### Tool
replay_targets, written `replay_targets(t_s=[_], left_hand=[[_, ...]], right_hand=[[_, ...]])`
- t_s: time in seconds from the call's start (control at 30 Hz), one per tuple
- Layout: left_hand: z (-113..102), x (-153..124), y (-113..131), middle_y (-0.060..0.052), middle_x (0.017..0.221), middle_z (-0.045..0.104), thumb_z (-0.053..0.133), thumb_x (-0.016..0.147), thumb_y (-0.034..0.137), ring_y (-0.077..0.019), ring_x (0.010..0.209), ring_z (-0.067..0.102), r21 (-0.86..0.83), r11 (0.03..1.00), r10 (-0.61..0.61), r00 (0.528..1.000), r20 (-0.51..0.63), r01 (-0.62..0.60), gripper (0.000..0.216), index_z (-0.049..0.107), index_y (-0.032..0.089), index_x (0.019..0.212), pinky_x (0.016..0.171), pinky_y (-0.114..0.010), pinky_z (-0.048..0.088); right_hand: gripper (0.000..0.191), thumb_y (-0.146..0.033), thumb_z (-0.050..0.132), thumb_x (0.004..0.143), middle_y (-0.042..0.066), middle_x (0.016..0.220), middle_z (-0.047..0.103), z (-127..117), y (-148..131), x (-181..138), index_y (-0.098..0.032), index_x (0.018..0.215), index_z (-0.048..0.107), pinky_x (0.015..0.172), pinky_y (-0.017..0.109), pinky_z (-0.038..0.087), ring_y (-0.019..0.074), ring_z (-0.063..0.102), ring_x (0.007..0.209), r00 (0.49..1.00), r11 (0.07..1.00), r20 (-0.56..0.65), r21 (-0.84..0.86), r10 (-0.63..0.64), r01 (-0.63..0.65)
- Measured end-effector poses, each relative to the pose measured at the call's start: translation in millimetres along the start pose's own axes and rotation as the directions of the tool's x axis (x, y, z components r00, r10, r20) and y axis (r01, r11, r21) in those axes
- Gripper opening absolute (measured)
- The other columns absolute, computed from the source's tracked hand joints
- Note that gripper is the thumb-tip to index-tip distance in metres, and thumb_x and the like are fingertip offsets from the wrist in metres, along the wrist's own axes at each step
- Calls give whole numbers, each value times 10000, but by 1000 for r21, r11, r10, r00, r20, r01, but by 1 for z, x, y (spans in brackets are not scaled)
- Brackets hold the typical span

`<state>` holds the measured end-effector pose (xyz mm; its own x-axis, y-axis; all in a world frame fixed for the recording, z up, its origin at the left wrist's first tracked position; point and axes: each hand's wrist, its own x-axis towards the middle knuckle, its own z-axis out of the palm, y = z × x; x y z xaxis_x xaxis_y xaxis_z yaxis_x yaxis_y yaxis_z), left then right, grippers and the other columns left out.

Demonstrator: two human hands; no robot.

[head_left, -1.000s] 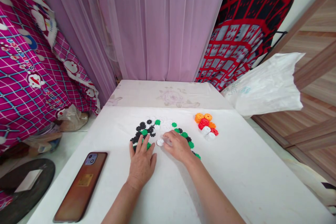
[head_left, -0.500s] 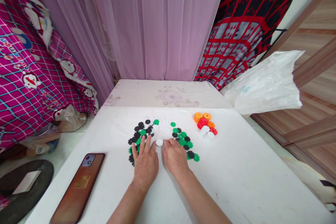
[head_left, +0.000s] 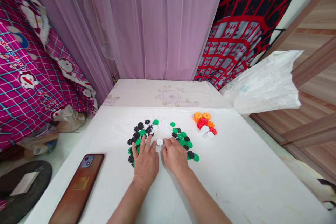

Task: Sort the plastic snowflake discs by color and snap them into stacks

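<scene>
A white notched plastic disc (head_left: 160, 142), like a snowflake building piece, sits between my two hands. My left hand (head_left: 145, 161) lies palm down with fingers spread over part of a pile of black and green discs (head_left: 137, 135); its index finger and thumb side come close to the white disc. My right hand (head_left: 175, 154) is curled, its fingertips together at the white disc's right edge. What its thumb does is partly hidden. Beside it lies another group of green and black discs (head_left: 183, 139). Several white discs (head_left: 164, 124) are spread just beyond both hands.
Orange, red and white discs (head_left: 202, 123) are heaped at the right on the white table (head_left: 236, 175). A brown phone (head_left: 78, 187) lies face down at the left. Past the table's right edge stands a white plastic bag (head_left: 265, 82); a purple curtain (head_left: 157, 24) hangs behind.
Almost nothing differs. Both hands and the white disc hold nearly the same place, and the view has shifted very slightly.
</scene>
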<state>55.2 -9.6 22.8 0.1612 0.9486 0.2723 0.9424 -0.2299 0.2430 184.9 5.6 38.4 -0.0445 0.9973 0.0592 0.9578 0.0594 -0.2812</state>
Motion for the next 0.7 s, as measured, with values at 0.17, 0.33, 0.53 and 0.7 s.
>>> replay_targets(t_s=[0.17, 0.33, 0.53, 0.7], left_hand=[[-4, -1, -15, -96, 1437, 521, 436, 911, 241, -329, 1384, 389, 27, 1000, 8, 1000, -30, -7, 378, 650, 219, 1222, 1160, -642, 105], [-8, 4, -45, -85, 1424, 537, 414, 937, 286, -334, 1374, 400, 73, 994, -71, 993, -93, 78, 372, 635, 234, 1232, 1138, -672, 107], [-6, 6, -61, -82, 1425, 536, 425, 941, 340, -327, 1371, 408, 19, 991, -131, 990, -43, 132, 382, 612, 255, 1264, 1125, -659, 191], [-1, 6, -62, -91, 1450, 507, 442, 936, 350, -317, 1371, 410, -44, 988, -150, 988, -19, 149, 397, 590, 274, 1297, 1115, -644, 241]], right_hand=[[229, -186, 479, 893, 58, 1043, 629, -6, 19, 12, -234, 1018, 665, 769, 272, 420, 189, 591, 947, 997, 997, -31, -16, 70, -70], [230, -353, 551, 889, 81, 1066, 618, -9, 32, 43, -223, 1031, 677, 800, 288, 434, 218, 566, 995, 994, 995, -59, -39, 94, -96], [237, -316, 589, 849, 102, 1061, 613, -7, 25, 64, -199, 1030, 687, 795, 312, 446, 234, 579, 989, 992, 992, 25, -22, 127, -127], [240, -298, 607, 817, 101, 1039, 624, -8, 26, 66, -184, 1012, 688, 798, 312, 442, 235, 596, 981, 989, 990, 41, -10, 142, -142]])
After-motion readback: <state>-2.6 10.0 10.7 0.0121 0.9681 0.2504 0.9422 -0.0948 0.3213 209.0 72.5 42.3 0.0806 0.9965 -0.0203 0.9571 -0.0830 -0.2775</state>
